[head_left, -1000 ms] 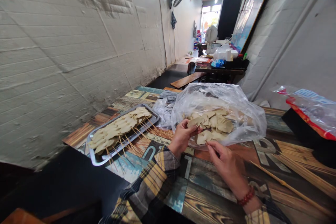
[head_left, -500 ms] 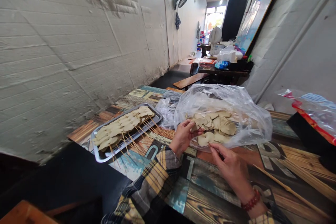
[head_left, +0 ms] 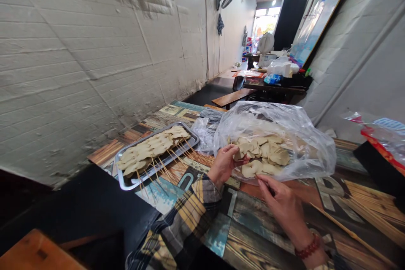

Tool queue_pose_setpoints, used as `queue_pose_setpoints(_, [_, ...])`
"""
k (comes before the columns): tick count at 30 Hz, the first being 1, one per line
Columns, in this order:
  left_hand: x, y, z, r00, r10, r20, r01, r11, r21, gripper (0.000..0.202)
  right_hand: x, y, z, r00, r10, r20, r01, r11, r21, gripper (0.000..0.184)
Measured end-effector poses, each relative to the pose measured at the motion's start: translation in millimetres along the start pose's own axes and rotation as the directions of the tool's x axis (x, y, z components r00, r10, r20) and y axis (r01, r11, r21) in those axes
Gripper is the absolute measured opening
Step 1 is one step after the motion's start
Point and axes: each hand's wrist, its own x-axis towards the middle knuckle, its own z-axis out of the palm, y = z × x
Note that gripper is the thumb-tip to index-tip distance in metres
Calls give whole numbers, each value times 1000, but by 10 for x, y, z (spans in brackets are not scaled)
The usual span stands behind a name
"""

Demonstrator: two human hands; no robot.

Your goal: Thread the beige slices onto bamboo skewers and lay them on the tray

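Note:
My left hand is closed, with a pale beige slice pinched between thumb and fingers at the mouth of a clear plastic bag. Close by, my right hand pinches what looks like the end of a bamboo skewer, mostly hidden by the fingers, at the lower edge of some flat slices. Inside the plastic bag lies a heap of similar slices. To the left, a metal tray bears rows of skewered slices, their sticks pointing toward me over the rim.
Loose bamboo skewers lie on the patterned table at right, near a black box with red-edged plastic packaging. Crumpled plastic sits behind the tray. Beyond stand a wooden bench and another loaded table.
The whole view has shifted slightly, so the tray, bag and hands appear a little further right. Both hands keep nearly the same grip and position by the slices.

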Motion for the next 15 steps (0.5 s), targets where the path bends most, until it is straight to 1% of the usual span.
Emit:
queue_pose_setpoints(5, [19, -21, -30, 1000, -16, -6, 16, 1000, 16, 25, -1, 36, 18, 1000, 1, -13, -1, 1000, 28, 35])
queue_pose_setpoints(8, [24, -25, -42, 1000, -28, 6, 28, 1000, 8, 25, -3, 55, 18, 1000, -20, -5, 20, 998, 55, 35])
queue_pose_setpoints(15, [17, -3, -43, 999, -36, 17, 36, 999, -6, 23, -14, 91, 28, 999, -31, -19, 32, 998, 59, 35])
